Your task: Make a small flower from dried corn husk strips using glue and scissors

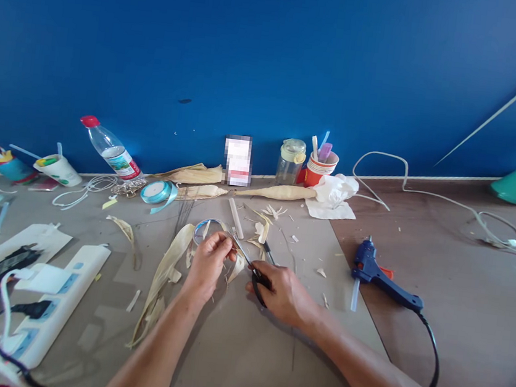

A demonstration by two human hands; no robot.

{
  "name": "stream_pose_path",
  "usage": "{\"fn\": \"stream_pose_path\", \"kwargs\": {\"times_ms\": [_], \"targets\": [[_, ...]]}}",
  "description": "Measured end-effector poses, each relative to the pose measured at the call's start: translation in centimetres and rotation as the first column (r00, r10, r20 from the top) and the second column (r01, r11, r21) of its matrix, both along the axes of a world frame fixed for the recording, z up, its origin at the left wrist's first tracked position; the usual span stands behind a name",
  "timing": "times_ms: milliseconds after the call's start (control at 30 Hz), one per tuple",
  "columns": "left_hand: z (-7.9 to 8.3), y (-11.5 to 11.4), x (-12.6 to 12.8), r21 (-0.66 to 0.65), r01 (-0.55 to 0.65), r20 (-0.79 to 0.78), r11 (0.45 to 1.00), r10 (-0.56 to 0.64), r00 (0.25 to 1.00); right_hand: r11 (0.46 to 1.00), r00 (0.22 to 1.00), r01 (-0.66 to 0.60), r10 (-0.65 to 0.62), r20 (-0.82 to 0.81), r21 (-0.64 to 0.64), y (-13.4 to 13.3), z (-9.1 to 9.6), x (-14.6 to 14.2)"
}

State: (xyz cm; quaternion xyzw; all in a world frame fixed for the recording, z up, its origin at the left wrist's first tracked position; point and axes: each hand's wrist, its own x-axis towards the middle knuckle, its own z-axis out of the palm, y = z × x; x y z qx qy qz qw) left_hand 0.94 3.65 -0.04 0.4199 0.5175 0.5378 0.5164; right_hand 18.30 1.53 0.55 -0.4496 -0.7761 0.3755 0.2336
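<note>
Above the grey tabletop (243, 366), the right grip (284, 293) curls closely round scissors (256, 285); the left grip (213, 260) pinches something indistinct.

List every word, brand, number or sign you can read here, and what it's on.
No text is legible enough to quote.
Label on the red-capped plastic bottle: printed, too small and blurred.
Upright phone-like screen: pixelated, unreadable.
Blue ribbon spool: any marks are too small to tell.

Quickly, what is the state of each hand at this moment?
Left hand: closed in a pinch; what it holds cannot be told.
Right hand: closed, holding the scissors by their black handles.
</note>
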Motion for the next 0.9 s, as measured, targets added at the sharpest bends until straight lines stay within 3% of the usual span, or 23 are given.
{"fn": "stream_pose_path", "kwargs": {"times_ms": [267, 900], "targets": [[0.5, -0.1, -0.1, 0.003, -0.065, -0.193, 0.998, 0.064, 0.979, 1.0, 1.0, -0.008, 0.008, 0.0, -0.011, 0.0, 0.0, -0.1], [1.0, -0.2, -0.3, -0.034, -0.073, -0.162, 0.997, 0.066, 0.985, 1.0, 0.999, -0.016, 0.016, -0.039, -0.001, -0.1, -0.2, -0.2]]}}
